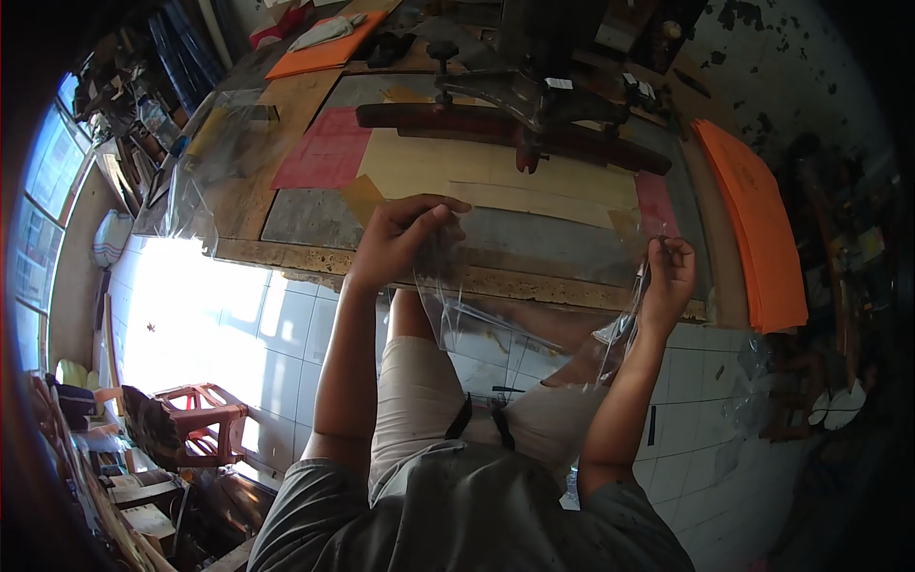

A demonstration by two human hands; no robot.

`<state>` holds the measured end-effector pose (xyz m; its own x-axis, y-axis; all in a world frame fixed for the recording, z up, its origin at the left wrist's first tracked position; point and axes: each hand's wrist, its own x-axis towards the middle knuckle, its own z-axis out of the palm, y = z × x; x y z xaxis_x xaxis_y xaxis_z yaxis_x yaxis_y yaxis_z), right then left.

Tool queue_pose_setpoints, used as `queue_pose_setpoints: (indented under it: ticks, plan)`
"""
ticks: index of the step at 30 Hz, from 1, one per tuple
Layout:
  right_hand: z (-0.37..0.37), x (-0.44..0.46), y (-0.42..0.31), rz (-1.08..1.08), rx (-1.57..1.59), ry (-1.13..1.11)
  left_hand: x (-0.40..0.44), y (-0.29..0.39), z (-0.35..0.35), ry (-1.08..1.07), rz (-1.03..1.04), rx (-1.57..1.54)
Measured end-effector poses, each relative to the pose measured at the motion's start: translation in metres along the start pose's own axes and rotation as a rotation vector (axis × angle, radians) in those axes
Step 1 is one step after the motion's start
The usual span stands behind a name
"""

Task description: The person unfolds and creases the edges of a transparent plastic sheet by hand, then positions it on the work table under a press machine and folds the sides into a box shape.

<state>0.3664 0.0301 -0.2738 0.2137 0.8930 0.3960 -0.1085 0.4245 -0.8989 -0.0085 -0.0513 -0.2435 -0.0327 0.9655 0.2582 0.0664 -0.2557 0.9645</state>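
A clear plastic sheet [519, 329] hangs between my two hands over the front edge of the workbench, its lower part drooping above my lap. My left hand [405, 238] pinches its left side, thumb against the fingers. On the other side, my right hand [670, 281] has its fingers closed on a gathered edge of the plastic. Beyond my hands, a pale yellow sheet [429, 162] lies on the grey bench panel, with a pink-red sheet [324, 148] at its left. A narrow cream strip [534, 202] rests along its near edge.
A dark metal bar fixture [515, 129] with screw knobs stands across the bench. Orange sheets [753, 224] are stacked at the right edge; another orange piece [329, 43] lies back left. More clear plastic [195, 176] covers the left corner. A red plastic stool [205, 419] stands on the tiled floor.
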Motion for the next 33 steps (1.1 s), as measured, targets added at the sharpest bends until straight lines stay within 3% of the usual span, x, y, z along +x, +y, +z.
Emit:
queue_pose_setpoints:
  ticks: [7, 16, 31, 33]
  plan:
    - [0.003, 0.0, -0.005, 0.025, -0.013, -0.013, 0.002, -0.008, -0.006, -0.053, 0.089, -0.006]
    - [0.002, 0.001, -0.004, 0.024, -0.024, -0.037, 0.0, -0.002, -0.002, 0.018, -0.045, 0.049]
    - [0.002, 0.001, -0.001, 0.013, -0.039, -0.018, 0.005, -0.012, 0.002, 0.15, 0.035, 0.042]
    - [0.003, 0.0, -0.003, 0.012, -0.046, 0.003, 0.005, -0.003, 0.001, 0.169, -0.026, 0.046]
